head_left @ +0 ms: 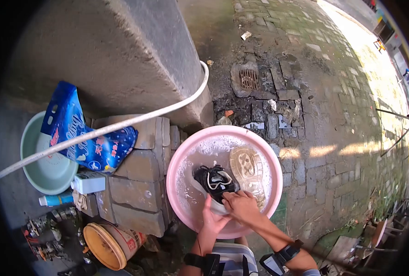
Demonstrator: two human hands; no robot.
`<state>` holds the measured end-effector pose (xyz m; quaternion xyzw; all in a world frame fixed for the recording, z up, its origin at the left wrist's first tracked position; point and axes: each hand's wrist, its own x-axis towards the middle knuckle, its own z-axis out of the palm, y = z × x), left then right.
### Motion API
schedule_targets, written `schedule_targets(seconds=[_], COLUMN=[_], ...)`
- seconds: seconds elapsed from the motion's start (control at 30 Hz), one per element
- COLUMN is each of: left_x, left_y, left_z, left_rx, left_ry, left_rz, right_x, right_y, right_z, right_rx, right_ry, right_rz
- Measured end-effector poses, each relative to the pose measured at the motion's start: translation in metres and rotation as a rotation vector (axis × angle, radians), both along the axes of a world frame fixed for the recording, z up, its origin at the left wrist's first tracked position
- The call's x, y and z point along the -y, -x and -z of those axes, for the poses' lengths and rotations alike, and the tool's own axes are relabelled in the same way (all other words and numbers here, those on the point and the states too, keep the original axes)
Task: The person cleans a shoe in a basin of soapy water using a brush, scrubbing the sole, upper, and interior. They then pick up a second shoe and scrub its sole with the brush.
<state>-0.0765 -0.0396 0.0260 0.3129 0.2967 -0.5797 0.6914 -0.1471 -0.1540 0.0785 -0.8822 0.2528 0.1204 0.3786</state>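
A pink basin (173, 181) holds cloudy, sudsy water. In it a black shoe (215, 180) with a white sole and white laces sits with its opening upward. My left hand (212, 218) grips the shoe at its heel end, thumb raised along the side. Against the heel's other side, my right hand (242, 207) is closed with curled fingers on the shoe's rim; whether anything small is under those fingers is hidden. To the right of this shoe, a second shoe (247, 169) lies sole up in the water.
A white hose (122, 130) crosses from the left to the concrete pillar (167, 50). Left stand stacked bricks (138, 168), a blue detergent bag (78, 131), a green basin (29, 161), a white bottle (90, 183) and a bucket (104, 246). A drain grate (249, 79) lies beyond.
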Motion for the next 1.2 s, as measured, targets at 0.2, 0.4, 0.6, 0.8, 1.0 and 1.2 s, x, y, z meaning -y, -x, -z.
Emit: schedule_targets(seconds=[0.2, 0.4, 0.6, 0.8, 1.0, 1.2], left_x=[-0.007, -0.012, -0.009, -0.013, -0.014, -0.017], left_y=[0.003, 0.002, 0.002, 0.005, -0.001, 0.002], left_z=[-0.008, -0.001, 0.002, 0.016, 0.012, 0.012], left_rx=[-0.099, -0.198, -0.211, -0.274, -0.26, -0.326], left_ry=[0.038, 0.068, 0.063, 0.106, 0.068, 0.0], left_rz=[-0.096, -0.155, -0.234, -0.2, -0.133, -0.147], right_x=[-0.017, -0.018, -0.024, -0.035, -0.041, -0.013], right_y=[-0.021, -0.029, -0.021, -0.004, -0.002, -0.034], right_z=[0.02, 0.016, -0.007, -0.033, -0.043, -0.012], right_rx=[-0.131, -0.165, -0.155, -0.114, -0.117, -0.318], right_ry=[0.057, 0.122, 0.371, 0.433, 0.405, 0.039], right_rz=[-0.011, -0.119, -0.311, -0.304, -0.301, -0.33])
